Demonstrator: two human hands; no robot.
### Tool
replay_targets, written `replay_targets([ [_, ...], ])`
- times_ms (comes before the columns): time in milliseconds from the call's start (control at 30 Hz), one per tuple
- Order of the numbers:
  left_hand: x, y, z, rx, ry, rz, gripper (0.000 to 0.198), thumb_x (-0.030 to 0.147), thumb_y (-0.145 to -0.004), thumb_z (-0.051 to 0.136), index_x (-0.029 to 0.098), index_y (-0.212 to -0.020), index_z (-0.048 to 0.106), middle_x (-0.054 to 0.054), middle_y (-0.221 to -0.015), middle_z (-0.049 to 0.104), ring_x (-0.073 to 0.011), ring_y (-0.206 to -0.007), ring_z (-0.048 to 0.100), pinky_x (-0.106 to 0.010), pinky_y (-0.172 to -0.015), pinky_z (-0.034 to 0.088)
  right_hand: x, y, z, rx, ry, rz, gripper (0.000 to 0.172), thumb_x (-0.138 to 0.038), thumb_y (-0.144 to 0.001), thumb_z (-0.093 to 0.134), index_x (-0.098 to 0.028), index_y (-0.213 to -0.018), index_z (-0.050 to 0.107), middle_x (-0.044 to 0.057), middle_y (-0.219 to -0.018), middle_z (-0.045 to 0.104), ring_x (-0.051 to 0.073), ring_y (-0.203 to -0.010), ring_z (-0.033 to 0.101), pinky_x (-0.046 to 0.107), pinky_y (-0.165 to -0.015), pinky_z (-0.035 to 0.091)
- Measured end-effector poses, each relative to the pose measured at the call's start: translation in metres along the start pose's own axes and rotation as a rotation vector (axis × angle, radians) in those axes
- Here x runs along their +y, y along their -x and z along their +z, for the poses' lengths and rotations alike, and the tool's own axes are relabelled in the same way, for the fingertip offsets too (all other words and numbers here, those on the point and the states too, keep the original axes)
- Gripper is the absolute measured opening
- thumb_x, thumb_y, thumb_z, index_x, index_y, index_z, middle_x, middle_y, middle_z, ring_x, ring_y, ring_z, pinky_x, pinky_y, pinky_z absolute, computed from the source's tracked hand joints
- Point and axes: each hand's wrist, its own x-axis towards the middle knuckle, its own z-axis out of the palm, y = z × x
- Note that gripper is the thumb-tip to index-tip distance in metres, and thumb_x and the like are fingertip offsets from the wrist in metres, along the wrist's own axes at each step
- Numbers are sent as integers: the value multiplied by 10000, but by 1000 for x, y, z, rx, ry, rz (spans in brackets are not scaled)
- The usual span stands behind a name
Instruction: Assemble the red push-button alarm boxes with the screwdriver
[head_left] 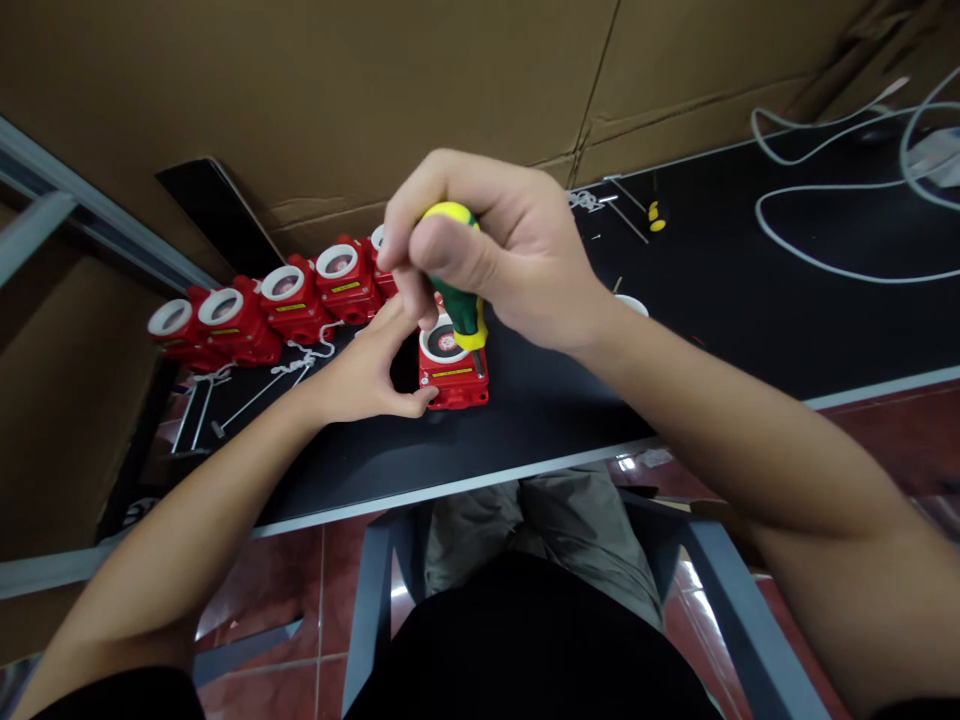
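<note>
A red box (454, 387) with a white ring around a dark round window and a yellow label lies on the black table in front of me. My left hand (367, 365) grips it from the left side, thumb at its near corner and fingers toward the far side, partly hidden. My right hand (510, 250) is closed around a green and yellow screwdriver (466, 315) held above the box. The screwdriver's shaft points down at the box's near right corner; the tip meets the area of a screw there.
Several similar red boxes (296, 315) stand in a row at the back left. Small metal hammers (219, 428) with white cords lie beside them. Metal rods and yellow pieces (657, 225) lie at the back; a grey cable (817, 265) loops on the right. Cardboard (450, 80) walls the back.
</note>
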Motion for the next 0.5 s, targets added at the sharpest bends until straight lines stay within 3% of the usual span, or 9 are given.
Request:
replay_targets([
  [133,3,0,-2,-18,-5,-43,925,480,-939,835,175,-1759,535,-224,-1831,549,-502,-1705,528,-705,-1479,374,-8,-4,-12,-139,-144,175,336,-160,-1229,461,-143,-1006,712,3,-836,730,115,-786,740,227,-773,607],
  [300,4,0,-2,-10,-9,-44,868,458,-913,858,189,-1691,582,-222,-1823,548,-500,-1703,529,-689,-1473,396,-9,-5,-28,-285,-208,251,65,-200,-1099,783,-155,-1127,746,3,-938,821,147,-904,797,260,-877,672],
  [400,5,0,-2,-19,-15,-49,827,481,-915,846,191,-1651,607,-197,-1791,577,-477,-1701,527,-652,-1476,406,-12,-6,-30,-273,-167,228,270,-267,-985,939,-184,-1152,744,-11,-1017,844,143,-926,792,261,-910,691],
  [500,7,-2,-3,-13,7,-52,830,519,-910,856,190,-1636,625,-190,-1786,584,-480,-1680,546,-642,-1472,421,-14,-6,-25,-219,-91,206,322,-328,-951,982,-186,-1112,742,-4,-1039,842,148,-950,797,242,-869,692],
])
